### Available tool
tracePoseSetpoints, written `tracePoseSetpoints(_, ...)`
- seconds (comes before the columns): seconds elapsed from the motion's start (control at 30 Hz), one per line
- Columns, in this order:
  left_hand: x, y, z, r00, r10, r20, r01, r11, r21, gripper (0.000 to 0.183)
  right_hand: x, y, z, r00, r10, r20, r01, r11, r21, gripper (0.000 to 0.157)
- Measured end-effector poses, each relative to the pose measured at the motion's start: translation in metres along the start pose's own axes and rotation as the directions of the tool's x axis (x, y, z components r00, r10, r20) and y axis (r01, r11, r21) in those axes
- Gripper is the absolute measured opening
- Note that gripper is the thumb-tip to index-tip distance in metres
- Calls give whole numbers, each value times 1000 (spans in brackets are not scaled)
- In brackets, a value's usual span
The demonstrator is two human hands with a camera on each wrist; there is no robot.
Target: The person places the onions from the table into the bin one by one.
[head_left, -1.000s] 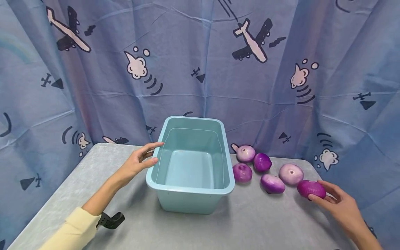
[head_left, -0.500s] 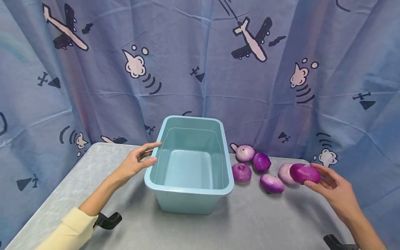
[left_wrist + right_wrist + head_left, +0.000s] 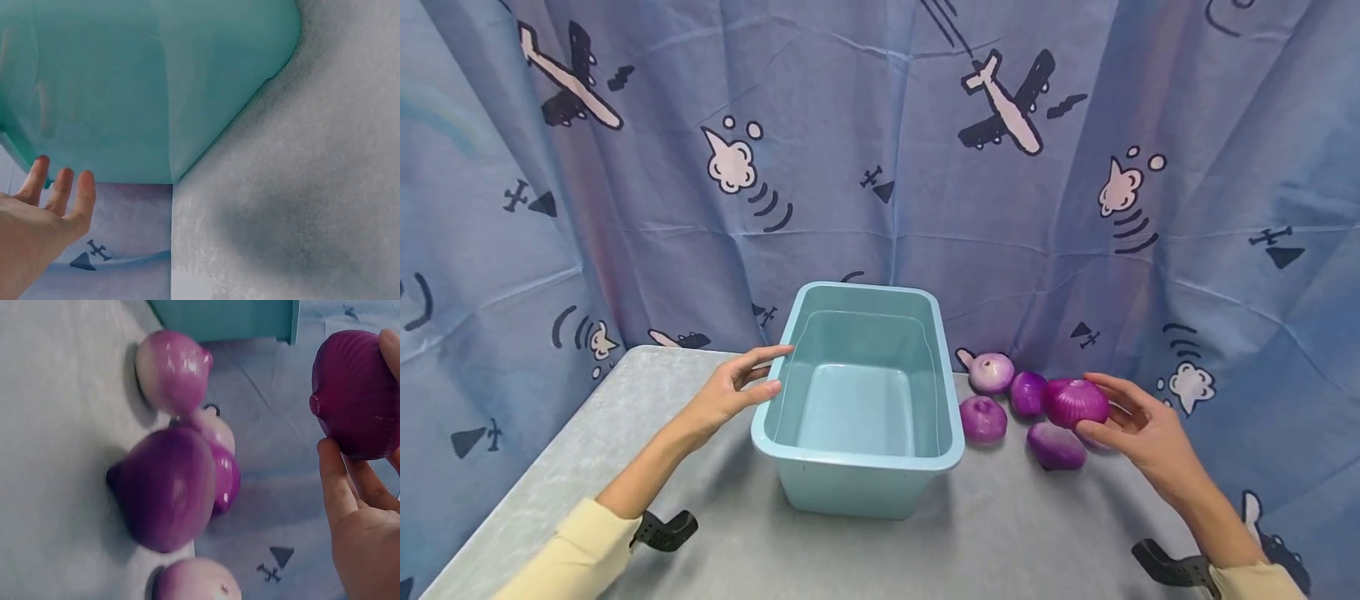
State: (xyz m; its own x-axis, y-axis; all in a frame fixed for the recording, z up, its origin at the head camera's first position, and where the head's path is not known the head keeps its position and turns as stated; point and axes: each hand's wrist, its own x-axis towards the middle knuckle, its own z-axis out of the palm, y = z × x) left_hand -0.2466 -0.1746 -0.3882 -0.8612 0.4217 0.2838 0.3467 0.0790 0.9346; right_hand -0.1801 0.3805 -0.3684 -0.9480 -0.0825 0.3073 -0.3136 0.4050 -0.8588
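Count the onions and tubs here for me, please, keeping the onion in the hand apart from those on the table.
Held onion, in the right hand: 1
Loose onions, on the table: 5
Blue-green tub: 1
Total: 7 things, 6 of them onions

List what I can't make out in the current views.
Right wrist: the pale, round onion, cut off by the bottom edge; the held round, dark-purple onion, its far side cut off by the right edge.
Head: most of that pale onion, hidden by the right hand.
Head: inner near wall of the light-blue, rectangular plastic tub, hidden by its rim.
Left wrist: part of the left hand, cut off by the left edge.
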Motion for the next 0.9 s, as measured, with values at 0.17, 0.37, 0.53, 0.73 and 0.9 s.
tracePoseSetpoints(0.17,0,1,-3,1000,6,-3,-6,1000,10,53,11,-9,14,999,-20,30,20,1000,-13,59)
tracePoseSetpoints(0.37,-1,1,-2,1000,-9,-2,9,1000,-2,54,22,-19,30,998,-53,33,53,999,-5,60)
tracePoseSetpoints(0.53,-1,0,0,1000,-19,-1,19,1000,-3,54,28,-26,40,998,-53,33,53,998,18,61)
tracePoseSetpoints(0.73,0,-1,1,999,-38,1,38,999,-7,55,36,-34,50,995,-86,50,85,996,27,60)
tracePoseSetpoints(0.9,-1,-3,0,999,-34,-1,34,999,-3,55,46,-43,57,993,-102,67,97,992,78,61)
